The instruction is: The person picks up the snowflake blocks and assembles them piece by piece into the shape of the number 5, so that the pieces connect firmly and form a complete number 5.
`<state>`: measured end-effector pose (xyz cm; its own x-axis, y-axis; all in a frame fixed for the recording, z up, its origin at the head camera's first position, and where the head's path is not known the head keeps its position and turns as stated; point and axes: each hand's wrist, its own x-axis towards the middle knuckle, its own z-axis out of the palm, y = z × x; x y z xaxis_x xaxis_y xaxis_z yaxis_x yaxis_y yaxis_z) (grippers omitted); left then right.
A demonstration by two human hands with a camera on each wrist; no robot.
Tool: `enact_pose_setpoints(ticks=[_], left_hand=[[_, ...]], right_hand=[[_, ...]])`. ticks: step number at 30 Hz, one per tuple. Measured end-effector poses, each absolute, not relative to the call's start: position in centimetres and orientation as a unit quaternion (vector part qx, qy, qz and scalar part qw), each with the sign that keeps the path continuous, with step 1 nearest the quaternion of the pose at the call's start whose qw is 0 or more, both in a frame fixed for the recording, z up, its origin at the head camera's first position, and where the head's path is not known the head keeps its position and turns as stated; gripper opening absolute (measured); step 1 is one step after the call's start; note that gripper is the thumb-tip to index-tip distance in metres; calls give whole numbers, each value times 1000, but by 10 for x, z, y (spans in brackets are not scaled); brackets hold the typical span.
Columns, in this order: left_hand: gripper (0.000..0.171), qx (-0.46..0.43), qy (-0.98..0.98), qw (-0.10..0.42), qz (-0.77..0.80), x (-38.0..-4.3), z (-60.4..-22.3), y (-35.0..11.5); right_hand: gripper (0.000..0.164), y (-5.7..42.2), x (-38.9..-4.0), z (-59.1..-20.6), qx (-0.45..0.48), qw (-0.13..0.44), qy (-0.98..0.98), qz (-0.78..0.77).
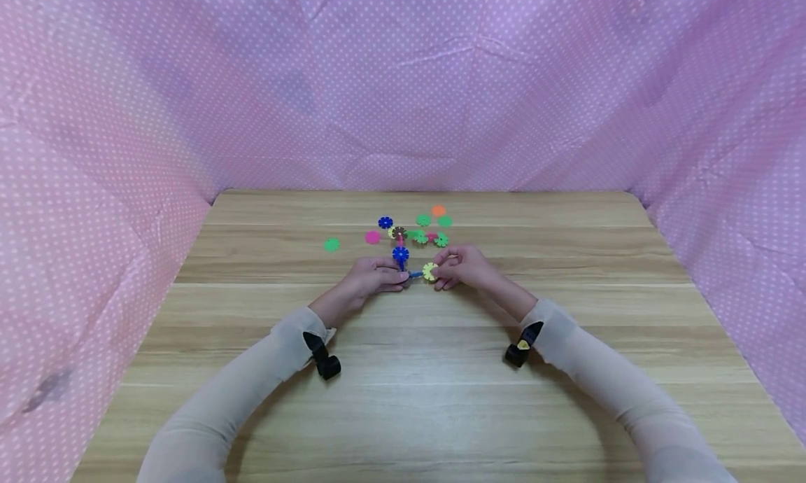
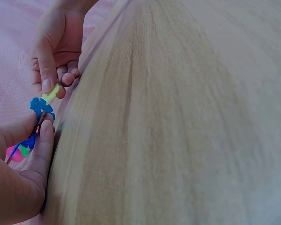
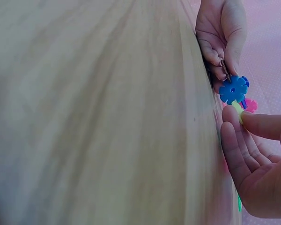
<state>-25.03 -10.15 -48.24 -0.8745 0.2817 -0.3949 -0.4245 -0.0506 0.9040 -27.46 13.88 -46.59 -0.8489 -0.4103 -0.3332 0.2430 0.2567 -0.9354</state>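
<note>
My left hand (image 1: 371,276) pinches a brown notched disc (image 3: 225,70) between thumb and fingers. Joined to that disc is a light blue notched disc (image 3: 233,90), standing between the two hands. A yellow disc (image 1: 429,271) is pinched by the thumb and fingers of my right hand (image 1: 466,266); its edge meets the light blue disc, though how deeply they interlock I cannot tell. Just beyond the left fingertips stands a dark blue disc (image 1: 400,253). Behind it, pink, brown and green discs appear linked in a chain, partly overlapping.
Loose discs lie farther back on the wooden table (image 1: 409,399): a green disc (image 1: 331,244) at left, a pink disc (image 1: 373,237), a dark blue disc (image 1: 385,222) and an orange disc (image 1: 438,210). A pink dotted cloth (image 1: 403,105) hangs around the table.
</note>
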Motion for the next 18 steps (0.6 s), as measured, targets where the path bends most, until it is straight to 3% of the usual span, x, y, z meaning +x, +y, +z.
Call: enact_pose_setpoints(ticks=[18], left_hand=[[38, -70, 642, 244, 724, -248, -479, -102]], right_hand=[[11, 138, -270, -462, -66, 282, 742, -605]])
